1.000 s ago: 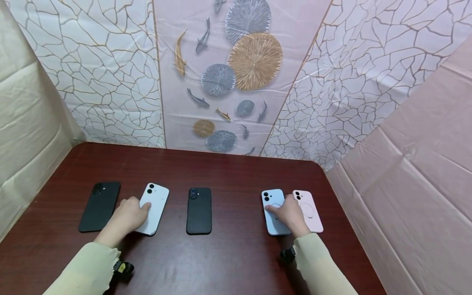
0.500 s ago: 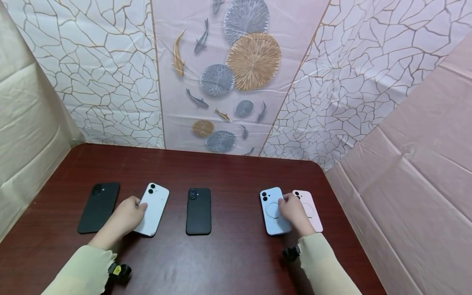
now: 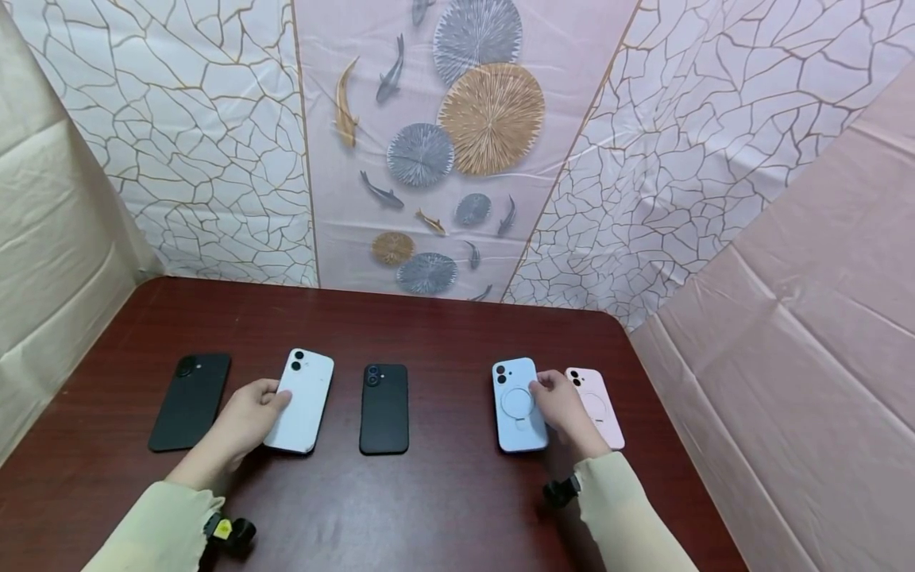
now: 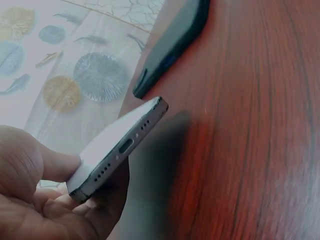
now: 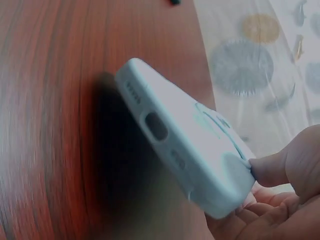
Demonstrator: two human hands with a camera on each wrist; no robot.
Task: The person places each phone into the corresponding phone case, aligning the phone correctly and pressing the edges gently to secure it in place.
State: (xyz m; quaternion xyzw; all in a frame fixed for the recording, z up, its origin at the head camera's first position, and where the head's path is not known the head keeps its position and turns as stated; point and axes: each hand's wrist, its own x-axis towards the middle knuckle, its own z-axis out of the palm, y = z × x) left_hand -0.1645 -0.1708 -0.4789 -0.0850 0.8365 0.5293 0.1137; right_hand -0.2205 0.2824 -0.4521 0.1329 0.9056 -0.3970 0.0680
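Note:
My left hand [image 3: 252, 415] grips a white smartphone [image 3: 305, 401] by its left edge, thumb on the back and fingers underneath. In the left wrist view the smartphone's charging port end [image 4: 125, 146] faces the camera, tilted above its shadow on the table. My right hand [image 3: 565, 409] pinches a light blue smartphone [image 3: 518, 425] at its right edge, thumb on the back beside a ring outline. The right wrist view shows the light blue case's port end [image 5: 159, 127] raised over a dark shadow. Between the hands lies a black smartphone [image 3: 385, 413], camera side up.
Left of my left hand lies another black smartphone [image 3: 189, 405]. A pink smartphone [image 3: 599, 409] lies just right of my right hand, partly covered by it. All are on a dark red wooden table [image 3: 457, 508], with patterned cloth [image 3: 422, 238] hanging behind it and at both sides.
The right thumb has shifted to the light blue smartphone's right edge, and that smartphone has come up and moved left. The white smartphone has lifted and moved slightly right in my left hand.

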